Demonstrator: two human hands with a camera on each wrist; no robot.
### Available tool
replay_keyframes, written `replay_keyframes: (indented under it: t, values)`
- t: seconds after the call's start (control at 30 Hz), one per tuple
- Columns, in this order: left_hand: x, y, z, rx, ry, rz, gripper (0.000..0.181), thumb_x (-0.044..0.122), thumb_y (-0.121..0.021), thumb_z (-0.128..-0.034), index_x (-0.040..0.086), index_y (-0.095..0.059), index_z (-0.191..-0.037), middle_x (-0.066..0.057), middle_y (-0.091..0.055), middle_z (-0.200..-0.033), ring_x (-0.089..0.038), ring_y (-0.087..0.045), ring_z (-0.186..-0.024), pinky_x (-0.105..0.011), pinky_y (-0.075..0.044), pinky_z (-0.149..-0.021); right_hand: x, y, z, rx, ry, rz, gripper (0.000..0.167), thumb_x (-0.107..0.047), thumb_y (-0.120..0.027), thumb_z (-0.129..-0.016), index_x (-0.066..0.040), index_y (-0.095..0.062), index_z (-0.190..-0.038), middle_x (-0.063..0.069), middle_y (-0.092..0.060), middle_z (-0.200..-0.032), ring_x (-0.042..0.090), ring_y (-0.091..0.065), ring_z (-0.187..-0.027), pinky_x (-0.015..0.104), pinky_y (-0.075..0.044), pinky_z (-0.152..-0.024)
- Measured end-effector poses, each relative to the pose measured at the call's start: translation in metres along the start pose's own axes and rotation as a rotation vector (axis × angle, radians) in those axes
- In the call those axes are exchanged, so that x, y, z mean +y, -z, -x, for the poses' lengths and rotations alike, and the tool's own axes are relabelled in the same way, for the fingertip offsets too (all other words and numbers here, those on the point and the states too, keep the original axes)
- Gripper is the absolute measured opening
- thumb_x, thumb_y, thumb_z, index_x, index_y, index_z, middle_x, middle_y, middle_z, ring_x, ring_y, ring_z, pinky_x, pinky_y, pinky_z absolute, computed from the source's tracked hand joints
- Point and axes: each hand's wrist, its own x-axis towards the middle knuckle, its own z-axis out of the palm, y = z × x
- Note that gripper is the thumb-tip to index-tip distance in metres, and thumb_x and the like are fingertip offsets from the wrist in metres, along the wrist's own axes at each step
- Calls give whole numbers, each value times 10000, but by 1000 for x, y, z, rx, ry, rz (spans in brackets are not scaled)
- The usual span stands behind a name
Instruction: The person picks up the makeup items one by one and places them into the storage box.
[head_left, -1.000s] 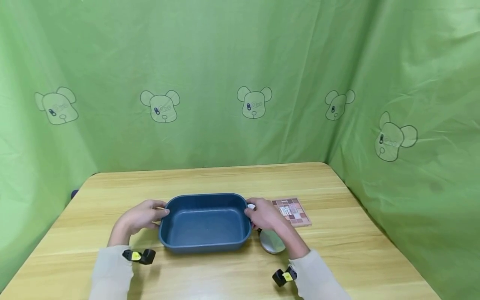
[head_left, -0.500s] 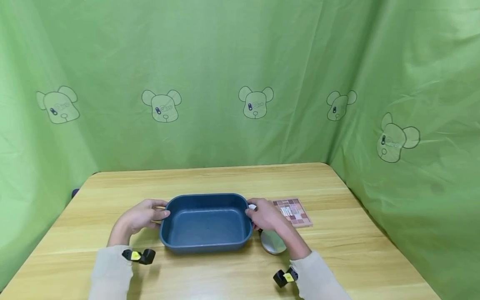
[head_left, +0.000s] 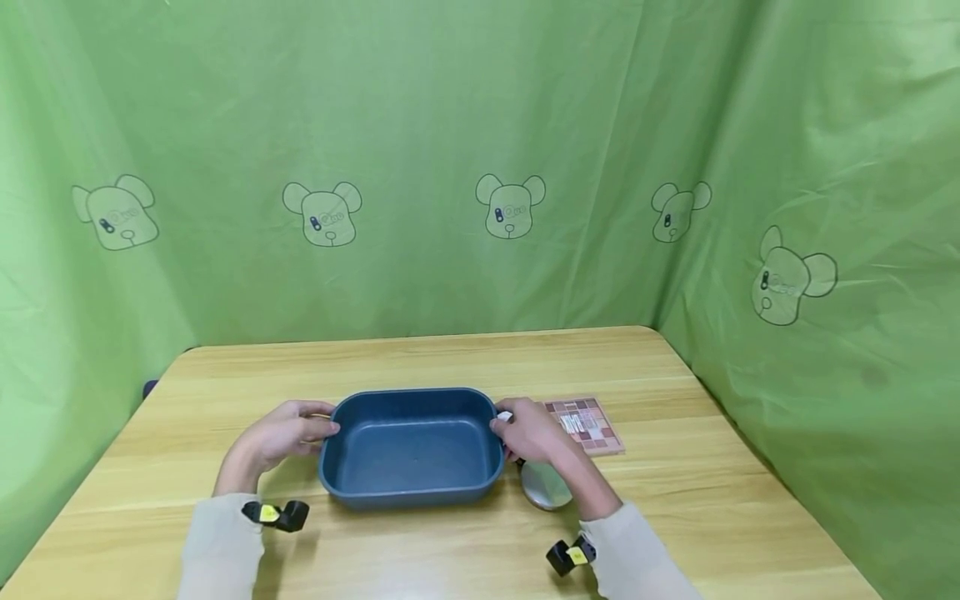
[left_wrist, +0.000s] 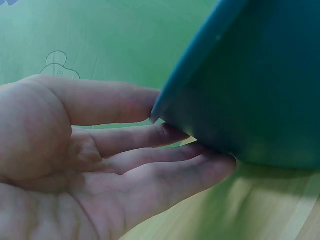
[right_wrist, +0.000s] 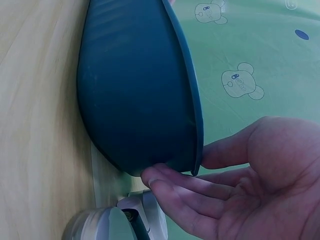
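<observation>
Since it is broad, the blue basin (head_left: 415, 457) on the table (head_left: 720, 500) is pinched at its left and right ends by the left hand (head_left: 281, 433) and right hand (head_left: 531, 431), presumably for balance; rightward lie a round disc (head_left: 546, 486) and pink palette (head_left: 587, 423).

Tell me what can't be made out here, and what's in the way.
Head view: most of the white item, hidden by the right hand.
Head view: print on the pink checkered item, too small to read.
Left wrist view: rest of the blue tub, cut off by the top and right edges.
Right wrist view: rest of the round item, cut off by the bottom edge.
</observation>
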Motion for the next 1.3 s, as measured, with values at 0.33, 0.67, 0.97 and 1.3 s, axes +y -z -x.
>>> replay_keyframes:
  t: [0.33,0.67,0.97,1.3]
  values:
    - [-2,1,0,-5,-16,10,569,113,-607,-992,-182,-399,-1432,-340,-554,-1374,-363,-632,-1214,-445,-573,-1015,0,1,0,-2,-24,25,375,-171,-576,-1019,11,-596,-1347,62,-678,-772,244,-689,-644,296,-564,-545]
    - [-2,2,1,-3,-21,14,570,109,-618,-984,-183,-411,-1427,-338,-564,-1370,-379,-630,-1225,-441,-570,-1021,0,1,0,-2,-22,9,358,-160,-577,-1018,25,-604,-1323,74,-681,-790,255,-696,-656,353,-605,-585]
    - [-1,1,2,-3,-19,24,591,107,-618,-985,-167,-384,-1453,-331,-563,-1375,-363,-632,-1222,-433,-563,-1032,0,1,0,2,-6,16,344,-155,-591,-1014,22,-620,-1306,65,-682,-768,237,-689,-645,296,-575,-555]
    - [0,1,1,0,-9,29,608,112,-627,-984,-153,-372,-1467,-309,-595,-1343,-314,-663,-1164,-418,-575,-1014,0,6,-1,15,1,-15,327,-177,-629,-997,16,-653,-1260,85,-698,-766,224,-683,-647,318,-587,-582]
